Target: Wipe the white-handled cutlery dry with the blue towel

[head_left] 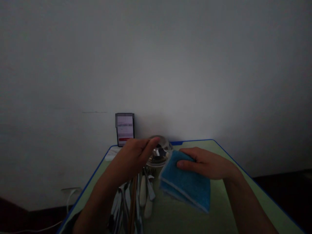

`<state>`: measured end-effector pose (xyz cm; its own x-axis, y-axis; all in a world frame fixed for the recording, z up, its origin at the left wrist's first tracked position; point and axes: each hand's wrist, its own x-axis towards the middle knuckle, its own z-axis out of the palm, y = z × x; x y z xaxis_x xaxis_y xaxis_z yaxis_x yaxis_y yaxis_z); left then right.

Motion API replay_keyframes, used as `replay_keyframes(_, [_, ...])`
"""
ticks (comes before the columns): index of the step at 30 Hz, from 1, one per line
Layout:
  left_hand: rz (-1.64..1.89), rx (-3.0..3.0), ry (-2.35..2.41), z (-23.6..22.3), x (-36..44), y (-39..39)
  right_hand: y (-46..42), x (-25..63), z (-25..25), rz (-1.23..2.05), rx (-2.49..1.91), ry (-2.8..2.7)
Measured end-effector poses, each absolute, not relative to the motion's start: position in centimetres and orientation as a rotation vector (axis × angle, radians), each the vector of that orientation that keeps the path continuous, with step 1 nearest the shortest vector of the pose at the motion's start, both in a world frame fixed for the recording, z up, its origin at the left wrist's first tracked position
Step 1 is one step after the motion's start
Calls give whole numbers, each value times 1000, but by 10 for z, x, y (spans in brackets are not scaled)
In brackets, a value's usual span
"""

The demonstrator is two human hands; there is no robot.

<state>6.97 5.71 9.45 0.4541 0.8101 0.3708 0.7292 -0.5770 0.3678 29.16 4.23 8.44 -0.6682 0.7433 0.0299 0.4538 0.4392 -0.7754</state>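
My right hand [202, 162] grips a folded blue cloth [187, 185] with pale edges, thumb on top and fingers behind it. The cloth hangs tilted above the table. Over the cutlery, my left hand [137, 152] is closed, thumb pressed along the fingers; whatever it may hold is hidden from me. Just behind its fingertips stands a shiny metal bowl [168, 144], partly covered by the hand. Below and beside my left forearm lies a row of cutlery [124, 201], with brown chopsticks [133, 204] and several pale-handled pieces [143, 191], a fork among them.
A phone [125, 130] leans upright against the grey wall [195, 65] at the back left. White paper or tissue [111, 154] lies in front of it. The pale green table [219, 201] has a blue edge. A white cable [69, 198] runs down at the left.
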Motion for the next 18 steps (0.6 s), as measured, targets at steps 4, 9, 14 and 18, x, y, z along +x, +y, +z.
replay_keyframes(4, [660,2639,1301,95,81,54,44,285,81,947,-1000,-2418])
replay_keyframes(9, [630,2528,1277,101,77,49,44,288,81,958,-993,-2413])
replay_keyframes(14, [626,2486,1215,103,63,49,43,292,81,876,-1098,-2409])
replay_keyframes(18, [679,2411,1178,101,59,53,44,291,82,856,-1125,-2421])
